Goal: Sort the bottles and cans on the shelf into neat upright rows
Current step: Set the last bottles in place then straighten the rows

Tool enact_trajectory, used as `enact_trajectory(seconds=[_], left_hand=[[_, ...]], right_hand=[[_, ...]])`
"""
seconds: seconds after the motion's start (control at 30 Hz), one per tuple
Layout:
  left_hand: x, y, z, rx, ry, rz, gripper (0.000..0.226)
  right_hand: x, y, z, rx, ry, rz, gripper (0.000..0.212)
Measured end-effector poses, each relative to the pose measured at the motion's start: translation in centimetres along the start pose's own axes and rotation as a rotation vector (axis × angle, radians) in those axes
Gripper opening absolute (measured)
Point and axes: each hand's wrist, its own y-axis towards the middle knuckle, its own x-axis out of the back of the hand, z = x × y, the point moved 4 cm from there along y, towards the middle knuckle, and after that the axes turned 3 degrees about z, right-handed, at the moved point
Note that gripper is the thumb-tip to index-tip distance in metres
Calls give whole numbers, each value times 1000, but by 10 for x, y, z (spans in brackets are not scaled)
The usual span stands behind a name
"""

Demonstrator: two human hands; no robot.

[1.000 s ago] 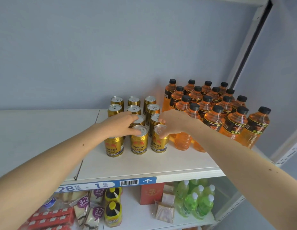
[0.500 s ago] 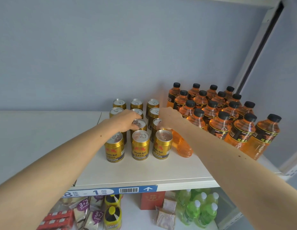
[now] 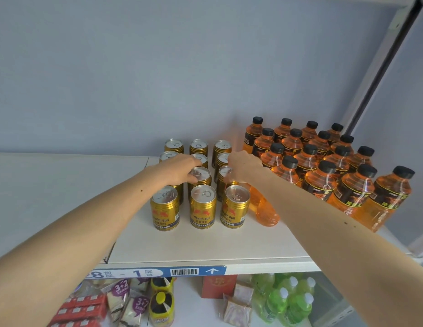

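Lowest in the frame, below the shelf edge [image 3: 253,264] with its blue label strip [image 3: 158,272], sat green bottles [image 3: 286,300] and snack packets [image 3: 125,303] on the shelf beneath.

Just above the edge, at centre frame, the front row of three gold cans [image 3: 203,210] stood upright and roughly level. To their right an orange bottle [image 3: 264,210] showed only its lower body beneath the right forearm; whether it leaned or stood true could not be told.

Behind that row, the left hand [image 3: 179,169] lay over the second-row cans, its fingertips [image 3: 194,179] touching the rim of the middle can [image 3: 201,177]; whether the fingers curled round it could not be told. The right hand [image 3: 243,167] covered the right-hand can [image 3: 226,185] of that row, and its hold was likewise hidden.

Farther back, two more rows of cans reached toward the wall, and the block of orange bottles [image 3: 323,161] filled the right of the frame, capped and upright.

To do this step well, it seemed best to nudge both second-row cans together by their rims, keeping them flat on the shelf, lining them behind the front cans, and keeping the right forearm off the near bottle.
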Motion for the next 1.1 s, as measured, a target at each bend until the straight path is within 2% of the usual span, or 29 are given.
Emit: enact_trajectory(seconds=[0.1, 0.2, 0.37, 0.5, 0.73, 0.93, 1.1], left_hand=[[14, -16, 17, 25, -81, -61, 62], [22, -37, 40, 64, -58, -50, 54], [12, -58, 51, 64, -89, 13, 43], [6, -56, 48, 26, -103, 37, 39], [-1, -40, 47, 42, 21, 62, 37], [-3, -36, 57, 93, 32, 59, 52], [7, -48, 52, 81, 30, -7, 45]], right_hand=[[10, -8, 8, 12, -61, -49, 37], [20, -18, 27, 118, -10, -89, 40], [20, -28, 68, 267, -17, 39, 44], [16, -32, 74, 263, 13, 68, 51], [3, -39, 70, 248, -48, 152, 69], [4, -38, 74, 246, -67, 155, 71], [6, -39, 71, 262, -54, 195, 72]])
